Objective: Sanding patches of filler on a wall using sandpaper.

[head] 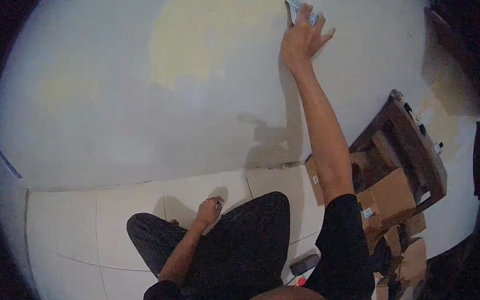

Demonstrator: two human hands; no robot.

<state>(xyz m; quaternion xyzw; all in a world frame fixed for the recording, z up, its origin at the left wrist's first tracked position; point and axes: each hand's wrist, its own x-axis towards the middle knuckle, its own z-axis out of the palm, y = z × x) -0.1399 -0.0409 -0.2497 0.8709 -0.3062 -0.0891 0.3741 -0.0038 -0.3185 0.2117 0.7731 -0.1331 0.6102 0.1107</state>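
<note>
My right hand (303, 41) reaches up at the top of the view, fingers spread over a sheet of sandpaper (296, 2) with blue lettering on its back. The sheet's upper end is cut off by the picture's edge. Behind it is a pale painted wall (209, 121) with uneven yellowish patches (180, 48). Down between my bent knees, my left hand (209, 211) hangs with its fingers curled. Whether something small sits in those fingers is too unclear to tell.
Light floor tiles (70, 227) meet the wall's foot. At right stands a dark wooden piece of furniture (417, 136) with cardboard (393, 191) in and around it. A dark block-like object (304, 264) lies on the floor by my right leg.
</note>
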